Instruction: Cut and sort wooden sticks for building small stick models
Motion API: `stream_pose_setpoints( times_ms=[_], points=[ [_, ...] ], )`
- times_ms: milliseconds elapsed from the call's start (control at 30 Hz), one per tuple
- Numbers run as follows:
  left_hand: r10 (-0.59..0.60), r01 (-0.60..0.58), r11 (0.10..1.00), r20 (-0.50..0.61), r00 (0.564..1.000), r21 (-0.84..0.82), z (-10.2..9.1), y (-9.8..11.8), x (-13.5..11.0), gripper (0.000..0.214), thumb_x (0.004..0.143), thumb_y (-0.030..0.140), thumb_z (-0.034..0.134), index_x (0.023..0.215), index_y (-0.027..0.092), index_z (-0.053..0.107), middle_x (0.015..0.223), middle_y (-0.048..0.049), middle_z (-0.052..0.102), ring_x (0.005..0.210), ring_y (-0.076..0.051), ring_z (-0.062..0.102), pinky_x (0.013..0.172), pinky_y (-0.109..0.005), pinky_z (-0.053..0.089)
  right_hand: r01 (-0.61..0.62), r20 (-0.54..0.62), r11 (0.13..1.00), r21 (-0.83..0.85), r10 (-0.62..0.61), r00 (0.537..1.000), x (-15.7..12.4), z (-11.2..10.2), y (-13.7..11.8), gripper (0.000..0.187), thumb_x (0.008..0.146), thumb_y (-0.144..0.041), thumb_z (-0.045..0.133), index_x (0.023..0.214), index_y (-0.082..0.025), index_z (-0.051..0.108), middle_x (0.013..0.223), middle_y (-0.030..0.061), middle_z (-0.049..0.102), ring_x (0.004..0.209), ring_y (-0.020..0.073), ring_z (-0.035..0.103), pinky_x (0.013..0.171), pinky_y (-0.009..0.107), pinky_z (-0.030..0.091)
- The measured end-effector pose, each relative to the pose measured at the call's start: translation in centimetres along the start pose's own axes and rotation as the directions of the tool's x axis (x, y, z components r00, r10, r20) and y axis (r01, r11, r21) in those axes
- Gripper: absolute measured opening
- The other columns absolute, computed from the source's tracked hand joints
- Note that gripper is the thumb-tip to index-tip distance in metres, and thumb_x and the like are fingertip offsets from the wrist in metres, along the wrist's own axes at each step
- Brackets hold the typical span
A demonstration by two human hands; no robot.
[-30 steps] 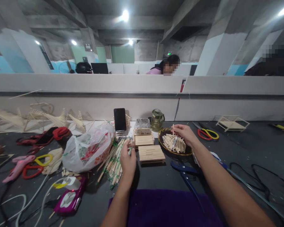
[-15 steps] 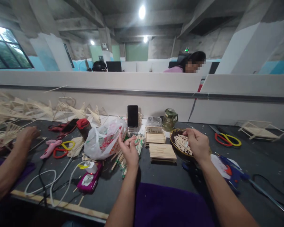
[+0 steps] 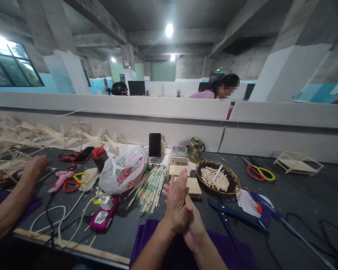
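My left hand (image 3: 175, 203) and my right hand (image 3: 196, 222) are pressed palm to palm above the near table edge, fingers stretched out flat, and nothing shows between them. The left hand hides most of the right. Just beyond the fingertips lies a small flat platform of wooden sticks (image 3: 194, 186), with a little stick crate (image 3: 177, 166) behind it. A dark woven bowl (image 3: 233, 179) holding several short sticks sits to the right. A bundle of wrapped chopsticks (image 3: 151, 187) lies to the left.
A purple cloth (image 3: 169, 249) lies under my wrists. Blue long-handled cutters (image 3: 227, 215), a blue glue gun (image 3: 266, 212), red-and-yellow scissors (image 3: 257, 172), a plastic bag (image 3: 121, 174), a standing phone (image 3: 154, 145) and a green jar (image 3: 196, 149) crowd the table. Another person's arm (image 3: 14, 198) works at the left.
My right hand has left the bowl and my left hand has left the chopstick bundle. Both came together in front of me, palms touching. The view tilted slightly.
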State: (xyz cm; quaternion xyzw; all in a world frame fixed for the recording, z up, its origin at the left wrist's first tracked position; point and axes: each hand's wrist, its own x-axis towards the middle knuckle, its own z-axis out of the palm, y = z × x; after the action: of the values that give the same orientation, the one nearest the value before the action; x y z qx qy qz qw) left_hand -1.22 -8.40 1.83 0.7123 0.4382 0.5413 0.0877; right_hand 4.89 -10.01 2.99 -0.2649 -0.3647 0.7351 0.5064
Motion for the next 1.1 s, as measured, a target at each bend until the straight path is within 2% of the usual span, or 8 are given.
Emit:
stream_pose_setpoints(
  times_ms=[133, 233, 333, 500, 600, 733, 867, 1100],
  points=[
    [-0.019, 0.003, 0.978, 0.073, 0.997, 0.210, -2.4, -3.4, -1.2, 0.072, 0.092, 0.062, 0.013, 0.154, 0.026, 0.013, 0.154, -0.0138, 0.034, 0.143, -0.030, 0.029, 0.117, -0.060, 0.005, -0.069, -0.016, 0.998, 0.002, 0.069, 0.998, -3.2, -0.9, -0.5, 0.055, 0.088, -0.066, 0.045, 0.126, -0.030, 0.063, 0.124, 0.0063, 0.065, 0.114, 0.0258, 0.059, 0.100, 0.044, 0.043],
    [-0.150, 0.131, 0.921, 0.023, 0.988, 0.367, -4.1, -6.7, -2.8, 0.060, 0.097, 0.047, 0.030, 0.151, 0.021, 0.023, 0.148, -0.0160, 0.043, 0.138, -0.029, 0.038, 0.114, -0.056, 0.024, 0.046, -0.138, 0.957, -0.287, -0.088, 0.987, -3.8, -3.1, 0.1, 0.040, 0.084, -0.057, 0.059, 0.099, -0.023, 0.074, 0.093, 0.0066, 0.072, 0.092, 0.0235, 0.065, 0.091, 0.037, 0.047],
    [-0.255, 0.235, 0.835, -0.029, 0.967, 0.498, -5.1, -9.3, -3.4, 0.056, 0.094, 0.040, 0.042, 0.144, 0.015, 0.036, 0.141, -0.0195, 0.051, 0.134, -0.030, 0.044, 0.108, -0.051, 0.036, 0.048, -0.195, 0.818, -0.573, -0.193, 0.962, -3.2, -5.0, 2.2, 0.043, 0.084, -0.061, 0.054, 0.083, -0.021, 0.071, 0.050, -0.0008, 0.055, 0.055, 0.0198, 0.058, 0.062, 0.032, 0.048],
    [-0.463, 0.335, 0.625, -0.010, 0.886, 0.705, -5.3, -10.7, -1.8, 0.093, 0.071, 0.052, 0.069, 0.144, 0.006, 0.033, 0.143, -0.0308, 0.042, 0.135, -0.043, 0.037, 0.106, -0.056, 0.031, 0.128, 0.007, 0.480, -0.868, -0.248, 0.969, -3.0, -5.8, 5.7, 0.033, 0.091, -0.050, 0.045, 0.098, -0.028, 0.069, 0.069, 0.0032, 0.066, 0.070, 0.0259, 0.063, 0.071, 0.037, 0.046],
    [-0.518, 0.304, 0.560, 0.040, 0.854, 0.771, -4.7, -10.0, -1.6, 0.086, 0.070, 0.048, 0.071, 0.141, 0.011, 0.039, 0.134, -0.0274, 0.051, 0.127, -0.042, 0.046, 0.101, -0.053, 0.035, 0.265, 0.187, 0.313, -0.912, -0.259, 0.948, -3.3, -5.8, 6.3, 0.027, 0.094, -0.038, 0.043, 0.094, -0.030, 0.069, 0.086, 0.0056, 0.070, 0.085, 0.0281, 0.064, 0.080, 0.040, 0.043],
    [-0.517, 0.273, 0.553, 0.066, 0.853, 0.787, -3.7, -8.4, -2.4, 0.064, 0.078, 0.034, 0.064, 0.137, 0.016, 0.044, 0.117, -0.0202, 0.061, 0.112, -0.035, 0.055, 0.095, -0.048, 0.040, 0.309, 0.247, 0.255, -0.916, -0.245, 0.937, -3.3, -6.0, 6.2, 0.027, 0.096, -0.029, 0.040, 0.094, -0.029, 0.067, 0.088, 0.0056, 0.069, 0.086, 0.0268, 0.063, 0.079, 0.039, 0.043],
    [-0.531, 0.260, 0.554, 0.095, 0.842, 0.791, -3.5, -7.9, -2.3, 0.067, 0.079, 0.030, 0.062, 0.140, 0.016, 0.040, 0.126, -0.0193, 0.057, 0.119, -0.034, 0.049, 0.098, -0.045, 0.039, 0.351, 0.302, 0.164, -0.922, -0.263, 0.916, -3.2, -6.3, 6.4, 0.027, 0.097, -0.023, 0.040, 0.093, -0.026, 0.066, 0.086, 0.0048, 0.068, 0.083, 0.0233, 0.063, 0.077, 0.034, 0.044],
    [-0.644, 0.372, 0.490, 0.040, 0.764, 0.788, -5.1, -10.0, -0.9, 0.086, 0.080, 0.055, 0.057, 0.146, 0.007, 0.030, 0.146, -0.0269, 0.038, 0.132, -0.041, 0.038, 0.104, -0.050, 0.031, 0.398, 0.364, 0.054, -0.916, -0.305, 0.880, -3.3, -6.5, 6.7, 0.023, 0.095, -0.014, 0.043, 0.091, -0.022, 0.065, 0.081, 0.0030, 0.066, 0.080, 0.0188, 0.061, 0.075, 0.029, 0.040]
  ],
)
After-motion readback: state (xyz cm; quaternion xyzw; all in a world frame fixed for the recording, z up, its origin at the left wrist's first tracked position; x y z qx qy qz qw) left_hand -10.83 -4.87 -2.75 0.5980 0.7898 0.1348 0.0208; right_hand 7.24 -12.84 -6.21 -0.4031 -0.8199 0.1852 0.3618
